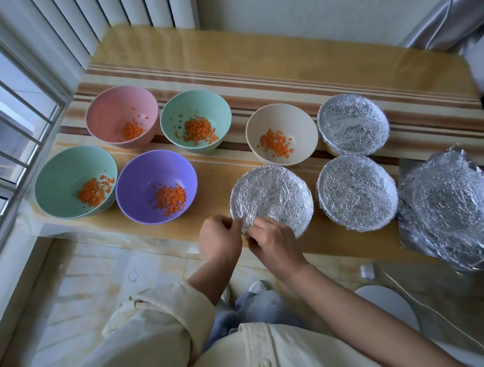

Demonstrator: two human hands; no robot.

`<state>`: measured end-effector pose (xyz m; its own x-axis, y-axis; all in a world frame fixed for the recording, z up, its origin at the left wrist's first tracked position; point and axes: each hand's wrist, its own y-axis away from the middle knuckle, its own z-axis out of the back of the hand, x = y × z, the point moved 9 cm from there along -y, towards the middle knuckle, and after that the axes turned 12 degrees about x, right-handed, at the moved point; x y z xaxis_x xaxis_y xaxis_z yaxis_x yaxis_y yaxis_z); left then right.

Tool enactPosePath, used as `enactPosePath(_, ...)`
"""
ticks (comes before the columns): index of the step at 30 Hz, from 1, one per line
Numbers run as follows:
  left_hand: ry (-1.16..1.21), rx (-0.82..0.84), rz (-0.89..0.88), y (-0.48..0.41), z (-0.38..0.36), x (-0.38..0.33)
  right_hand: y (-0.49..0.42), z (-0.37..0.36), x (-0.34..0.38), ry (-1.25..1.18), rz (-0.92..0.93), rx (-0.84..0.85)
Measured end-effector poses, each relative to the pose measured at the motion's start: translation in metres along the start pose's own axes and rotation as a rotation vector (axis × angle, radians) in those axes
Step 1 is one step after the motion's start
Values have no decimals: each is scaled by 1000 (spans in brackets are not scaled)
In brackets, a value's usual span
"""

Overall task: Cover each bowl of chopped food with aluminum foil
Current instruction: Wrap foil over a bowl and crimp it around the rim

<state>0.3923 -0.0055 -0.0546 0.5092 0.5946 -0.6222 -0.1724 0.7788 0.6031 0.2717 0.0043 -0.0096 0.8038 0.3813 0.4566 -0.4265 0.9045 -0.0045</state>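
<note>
A foil-covered bowl (pixel 272 197) sits near the table's front edge. My left hand (pixel 221 237) and my right hand (pixel 275 245) both pinch the foil at its near rim. Two more foil-covered bowls stand to the right, one at the back (pixel 353 123) and one in front (pixel 357 193). Uncovered bowls with chopped carrot: pink (pixel 116 107), green (pixel 196 110), cream (pixel 283 124), a second green (pixel 65 173) and purple (pixel 156 173).
A pile of crumpled foil sheets (pixel 457 209) lies at the table's right end. The striped table (pixel 279 66) stands against a wall, with a barred window (pixel 0 153) on the left. A white stool (pixel 387 305) stands on the floor at lower right.
</note>
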Motion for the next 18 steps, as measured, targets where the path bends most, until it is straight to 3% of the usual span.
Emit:
enactPosePath(8, -49, 39, -5, -14, 12, -10, 0, 0, -6, 12, -46, 102)
enactPosePath(18, 10, -92, -55, 8, 6, 1, 2, 3, -2, 37, -5, 3)
